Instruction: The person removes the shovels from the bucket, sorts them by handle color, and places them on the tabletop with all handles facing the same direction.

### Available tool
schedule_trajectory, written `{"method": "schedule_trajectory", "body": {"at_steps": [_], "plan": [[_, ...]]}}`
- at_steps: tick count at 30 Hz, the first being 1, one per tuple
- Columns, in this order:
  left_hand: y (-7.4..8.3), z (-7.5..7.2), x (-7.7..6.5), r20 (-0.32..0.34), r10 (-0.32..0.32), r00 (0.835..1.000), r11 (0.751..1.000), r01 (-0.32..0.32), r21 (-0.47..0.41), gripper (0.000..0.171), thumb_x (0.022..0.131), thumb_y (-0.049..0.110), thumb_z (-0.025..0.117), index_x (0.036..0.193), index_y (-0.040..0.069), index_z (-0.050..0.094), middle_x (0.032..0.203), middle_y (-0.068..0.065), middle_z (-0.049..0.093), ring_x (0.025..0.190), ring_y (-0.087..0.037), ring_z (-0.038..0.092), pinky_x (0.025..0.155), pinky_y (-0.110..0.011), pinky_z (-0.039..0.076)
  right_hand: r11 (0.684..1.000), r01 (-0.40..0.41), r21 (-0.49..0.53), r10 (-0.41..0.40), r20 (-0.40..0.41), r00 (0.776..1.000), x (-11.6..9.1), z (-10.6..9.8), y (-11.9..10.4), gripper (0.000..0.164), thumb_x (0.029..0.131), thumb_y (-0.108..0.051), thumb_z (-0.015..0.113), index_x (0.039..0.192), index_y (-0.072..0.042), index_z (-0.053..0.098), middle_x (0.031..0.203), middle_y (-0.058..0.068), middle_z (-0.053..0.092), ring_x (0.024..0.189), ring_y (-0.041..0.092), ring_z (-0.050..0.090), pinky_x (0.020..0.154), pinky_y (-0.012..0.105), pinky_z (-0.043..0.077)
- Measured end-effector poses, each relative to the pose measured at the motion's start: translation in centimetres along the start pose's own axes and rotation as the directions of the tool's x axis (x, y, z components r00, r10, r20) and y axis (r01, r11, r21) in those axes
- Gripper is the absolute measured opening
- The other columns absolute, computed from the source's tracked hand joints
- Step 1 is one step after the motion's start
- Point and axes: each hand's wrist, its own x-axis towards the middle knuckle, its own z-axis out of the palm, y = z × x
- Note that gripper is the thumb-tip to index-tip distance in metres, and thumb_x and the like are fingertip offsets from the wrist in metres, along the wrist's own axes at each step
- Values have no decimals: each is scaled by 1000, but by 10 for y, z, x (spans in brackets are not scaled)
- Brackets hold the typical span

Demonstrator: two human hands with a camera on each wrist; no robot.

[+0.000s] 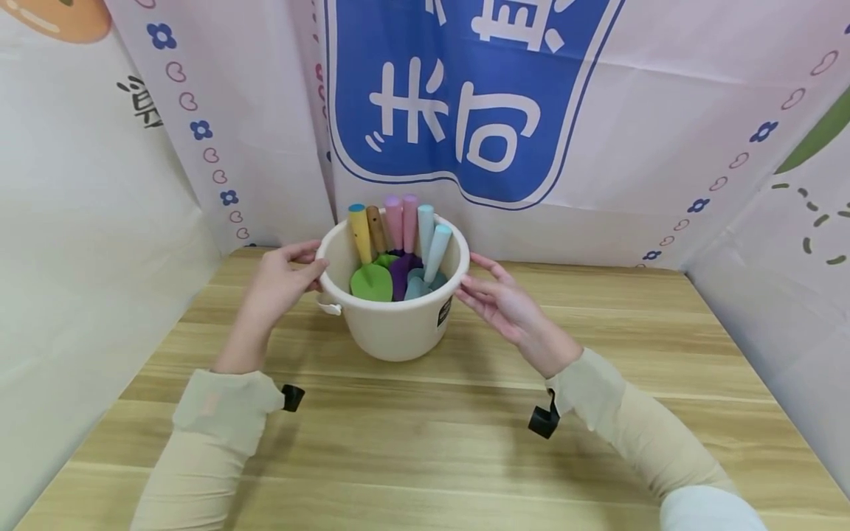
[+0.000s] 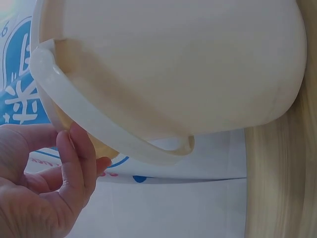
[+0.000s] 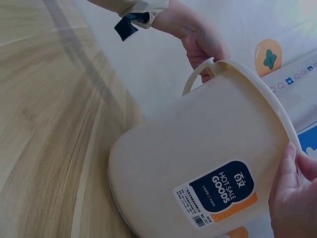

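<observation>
A cream plastic bucket (image 1: pixel 392 332) stands near the back of the wooden table, its label (image 3: pixel 218 193) facing right. Inside it, several small garden tools lean with handles up: a yellow handle (image 1: pixel 361 234) beside a green trowel blade (image 1: pixel 372 283), a brown handle (image 1: pixel 376 230), pink handles (image 1: pixel 410 225) by purple parts, and pale blue handles (image 1: pixel 437 254). My left hand (image 1: pixel 282 280) pinches the rim on the left, near the hanging bucket handle (image 2: pixel 99 119). On the opposite side, my right hand (image 1: pixel 498 302) holds the rim between thumb and fingers.
Behind the bucket hangs a printed cloth (image 1: pixel 451 96) with a blue sign, close to the table's back edge. White cloth walls (image 1: pixel 80 221) flank both sides. Wood tabletop (image 1: pixel 412 457) extends in front of the bucket.
</observation>
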Motion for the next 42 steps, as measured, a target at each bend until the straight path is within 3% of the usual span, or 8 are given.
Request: {"method": "schedule_trajectory", "body": {"at_steps": [6, 18, 26, 36, 42], "plan": [[2, 5, 1, 2, 8, 1000, 1000, -8, -10, 52, 105, 13, 58, 152, -4, 43, 136, -27, 57, 75, 0, 65, 84, -26, 59, 1000, -2, 4, 2, -3, 1000, -5, -4, -3, 63, 103, 13, 42, 160, -8, 23, 111, 13, 62, 85, 16, 73, 87, 26, 59], [9, 13, 0, 22, 6, 1000, 1000, -6, -28, 54, 105, 15, 59, 153, -2, 42, 137, -28, 57, 76, -1, 65, 80, -20, 58, 1000, -13, 22, 13, -10, 1000, -14, -12, -6, 64, 103, 13, 40, 160, -9, 22, 140, 20, 44, 88, 16, 72, 90, 26, 57], [8, 15, 1, 35, 10, 999, 999, -9, -37, 54, 106, 15, 59, 154, -2, 41, 137, -28, 56, 74, 0, 65, 79, -20, 59, 1000, 8, 4, -8, -9, 1000, -21, -13, -6, 61, 103, 13, 41, 158, -8, 24, 119, 14, 59, 88, 16, 72, 90, 26, 57], [6, 16, 1, 44, 14, 999, 1000, -13, -9, 53, 106, 14, 57, 154, -2, 42, 136, -26, 57, 76, -2, 66, 77, -18, 58, 1000, 4, -14, -4, -8, 1000, -25, -14, -2, 62, 103, 13, 43, 158, -7, 24, 124, 16, 58, 91, 15, 72, 93, 26, 56], [6, 16, 3, 49, 25, 999, 1000, -25, 5, 52, 106, 16, 57, 153, -1, 43, 135, -26, 57, 81, -6, 67, 79, -21, 59, 1000, 14, -13, -14, -16, 1000, -30, -12, -2, 62, 103, 14, 42, 157, -7, 23, 112, 13, 64, 90, 16, 73, 93, 27, 56]]}}
